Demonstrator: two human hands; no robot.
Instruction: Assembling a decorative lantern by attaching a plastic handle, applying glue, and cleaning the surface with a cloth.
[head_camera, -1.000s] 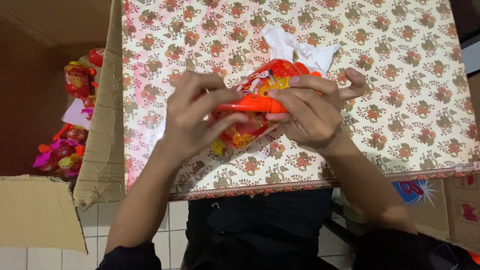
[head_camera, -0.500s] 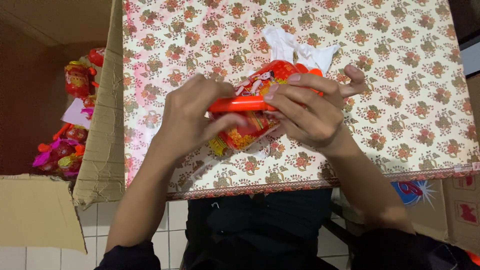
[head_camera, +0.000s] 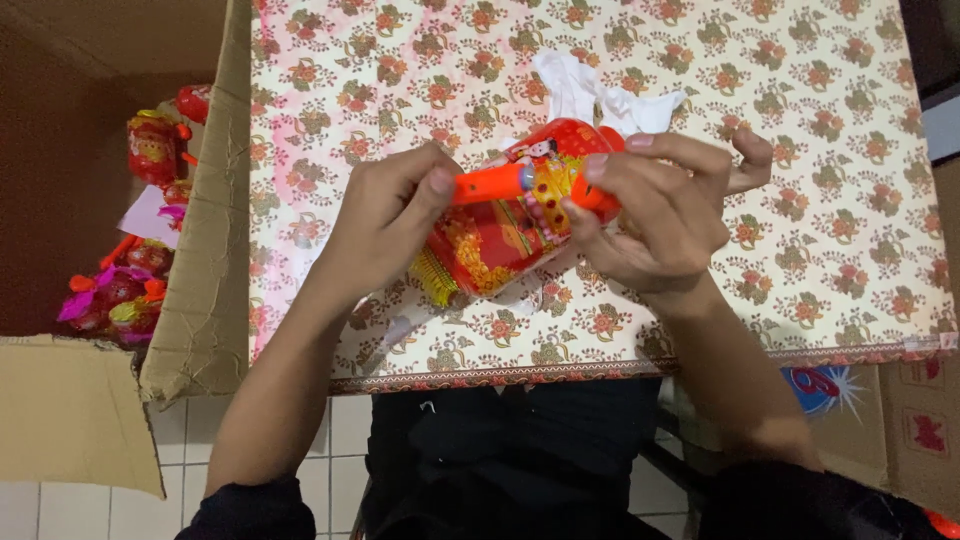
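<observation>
Over a table with a floral cloth (head_camera: 800, 250), both hands hold a red and gold paper lantern (head_camera: 495, 245) with a yellow fringe at its lower end. An orange plastic stick (head_camera: 490, 185) lies across the lantern's top. My left hand (head_camera: 385, 225) pinches the stick's left end between thumb and fingers. My right hand (head_camera: 655, 215) grips the stick's right end and the lantern's upper edge. A crumpled white cloth or paper (head_camera: 600, 100) lies on the table just behind the lantern.
An open cardboard box (head_camera: 195, 250) stands at the left, with several more red lanterns and pink and orange decorations (head_camera: 120, 295) inside. Further cartons (head_camera: 900, 420) sit under the table at the right. The floor below is white tile (head_camera: 330, 450).
The lantern has tilted and its printed side now faces up more. The orange stick stays across its top, and both hands have shifted their grip slightly.
</observation>
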